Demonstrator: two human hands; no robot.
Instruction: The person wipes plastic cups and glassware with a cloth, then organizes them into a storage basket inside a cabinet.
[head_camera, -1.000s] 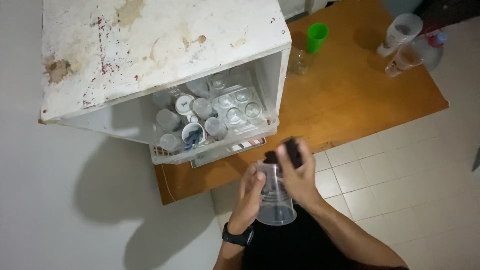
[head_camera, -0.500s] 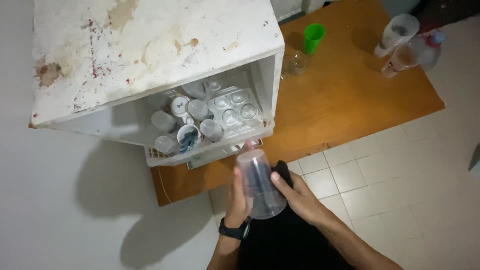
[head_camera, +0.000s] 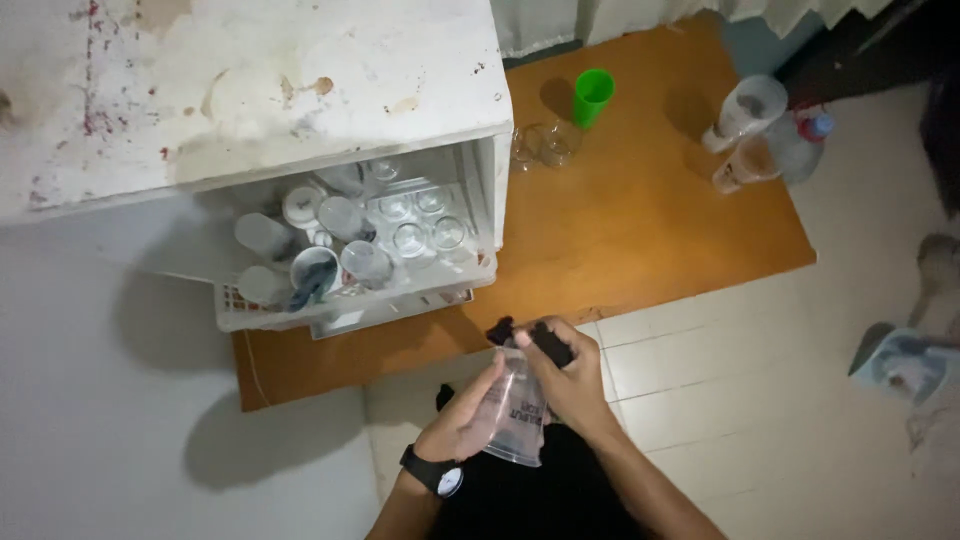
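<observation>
Half a second back the clear plastic cup (head_camera: 517, 412) was held up near the front edge of the rack; now it sits lower and nearer the person's body, and a dark cloth (head_camera: 540, 338) shows above its top, where before it was down behind the cup.

Both hands are on the cup. The left hand (head_camera: 463, 420), with a black wristwatch (head_camera: 433, 470) on its wrist, cups the cup's left side, fingers curled around the wall. The right hand (head_camera: 567, 378) wraps the right side and top, its fingers closed on the dark cloth, which is bunched at the cup's far end. The cup is tilted, its wider end toward the person, held over the pale tiled floor (head_camera: 760, 400) just near of the wooden table (head_camera: 640, 220).

On the table's left part stands a white plastic rack (head_camera: 350, 305) under a stained white cover (head_camera: 250, 80); it is packed with clear glasses and cups, mostly upside down. Just right of the rack stand two small clear glasses (head_camera: 545, 143), and beside them a green cup (head_camera: 593, 96). At the table's far right corner are a white pitcher (head_camera: 745, 108) and a plastic bottle (head_camera: 770, 155) lying close together.
</observation>
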